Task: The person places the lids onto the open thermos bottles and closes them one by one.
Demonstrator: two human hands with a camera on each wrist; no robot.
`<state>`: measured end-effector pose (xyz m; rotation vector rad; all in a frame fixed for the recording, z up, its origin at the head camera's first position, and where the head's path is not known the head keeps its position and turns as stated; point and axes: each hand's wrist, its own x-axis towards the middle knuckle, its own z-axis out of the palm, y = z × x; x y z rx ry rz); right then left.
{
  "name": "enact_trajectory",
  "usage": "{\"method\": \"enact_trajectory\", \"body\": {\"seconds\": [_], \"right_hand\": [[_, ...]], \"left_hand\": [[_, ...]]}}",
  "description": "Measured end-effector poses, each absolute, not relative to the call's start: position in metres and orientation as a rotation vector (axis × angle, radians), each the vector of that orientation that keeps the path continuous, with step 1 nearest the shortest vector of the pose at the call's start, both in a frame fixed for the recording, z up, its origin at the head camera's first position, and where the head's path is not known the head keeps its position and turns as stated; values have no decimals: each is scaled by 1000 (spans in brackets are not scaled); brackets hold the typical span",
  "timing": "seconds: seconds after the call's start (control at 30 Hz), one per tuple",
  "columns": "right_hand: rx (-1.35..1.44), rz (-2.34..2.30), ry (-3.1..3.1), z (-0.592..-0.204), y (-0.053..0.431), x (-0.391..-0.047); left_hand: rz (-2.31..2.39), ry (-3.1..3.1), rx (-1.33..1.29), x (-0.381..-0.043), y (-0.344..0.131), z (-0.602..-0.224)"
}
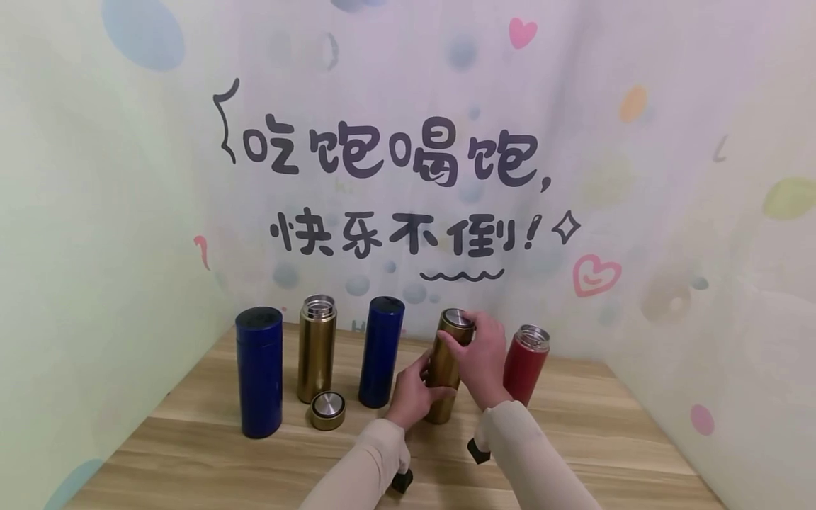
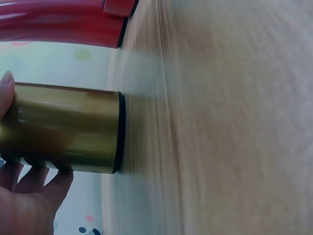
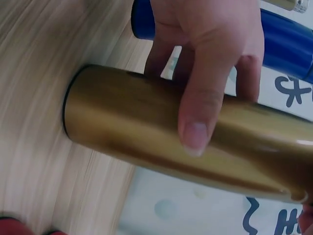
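A gold thermos (image 1: 443, 372) stands upright on the table, with a steel-topped cap (image 1: 456, 319) on it. My left hand (image 1: 411, 393) grips its body, thumb on the near side and fingers round the far side, as the right wrist view shows. Up at the top, my right hand (image 1: 482, 358) holds the cap between thumb and fingers. Just right of it stands a red thermos (image 1: 525, 365) with its mouth uncovered. A small red piece (image 2: 120, 6), perhaps its cap, shows beside it in the left wrist view; in the head view it is hidden.
Left of my hands stand a slim blue thermos (image 1: 381, 354), a second gold thermos (image 1: 316, 361) with an uncovered mouth, and a wider blue thermos (image 1: 259, 375). A loose gold cap (image 1: 328, 411) lies before the second gold one. Printed curtains (image 1: 408, 85) surround the wooden table (image 1: 191, 467).
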<state>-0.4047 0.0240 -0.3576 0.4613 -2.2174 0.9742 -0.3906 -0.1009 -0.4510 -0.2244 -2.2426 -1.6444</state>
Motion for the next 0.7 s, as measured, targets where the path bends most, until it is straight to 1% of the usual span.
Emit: {"method": "enact_trajectory", "body": {"seconds": [0.1,0.23,0.33,0.57,0.7], "right_hand": [[409,935,-2211,-359,20,-403],[416,985,-2228,-358,19,-401],[487,1124,-2244,-357,22,-402],[692,1632,-2280,-352,38,-405],[722,1718,-2313,-349,44,-407]], "left_hand": [[-1644,-2241,-218,-390,-101,-451],[-1639,-2240,-219,-390,-100,-450],[-1628,-2241,-222,-390,-100,-449],[-1627,-2218,-239,-392,-101,-452],[-1614,-2207,-265,-392,-102,-452]]}}
